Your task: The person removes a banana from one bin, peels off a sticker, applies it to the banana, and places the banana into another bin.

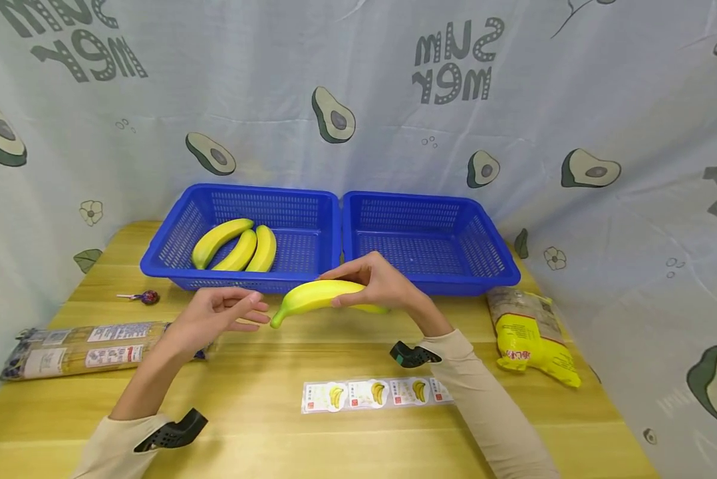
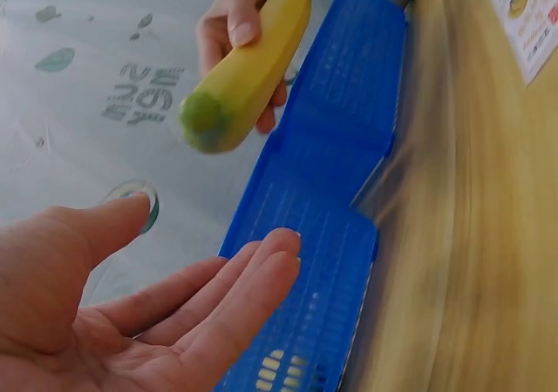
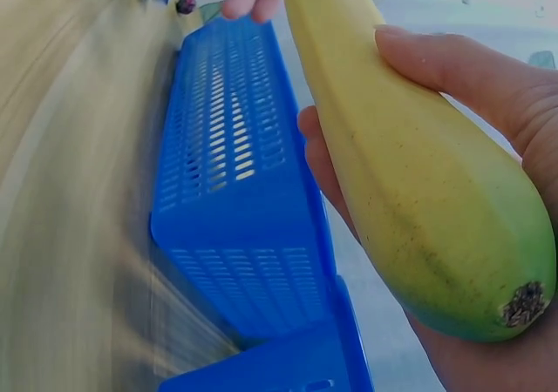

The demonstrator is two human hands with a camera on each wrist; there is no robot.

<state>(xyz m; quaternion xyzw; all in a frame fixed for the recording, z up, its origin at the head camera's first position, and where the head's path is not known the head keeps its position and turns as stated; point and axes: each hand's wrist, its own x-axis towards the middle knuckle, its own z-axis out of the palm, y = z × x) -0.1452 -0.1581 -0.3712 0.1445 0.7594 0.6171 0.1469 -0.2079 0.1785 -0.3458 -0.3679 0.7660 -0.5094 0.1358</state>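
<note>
The right hand (image 1: 382,283) grips a smooth yellow banana with a green tip (image 1: 319,297), fingers and thumb curled round its thicker end, holding it in the air just in front of the two blue slotted plastic baskets (image 1: 430,283) and above the pale wooden bench (image 1: 263,399). The left hand (image 1: 215,316) lies open, palm up, fingers relaxed, just beside the banana's green tip but not touching it, as the left wrist view shows.

The grip sits at one end only, so the long free end could swing or slip out, I judge, if the fingers loosen before the open palm is under it; the banana would then drop on the bench or strike the basket rim.

Three more yellow bananas (image 1: 239,247) lie in the left basket (image 1: 173,259); the right basket holds nothing that I can see.

On the cloth backdrop (image 1: 358,80) the print shows mirrored letters, seemingly "SUMMER". A strip of white stickers with banana pictures (image 1: 373,394) lies on the bench; its small writing cannot be read. The yellow printed bag (image 1: 532,342) and the long clear packet with white labels (image 1: 86,346) carry text too small to tell.
</note>
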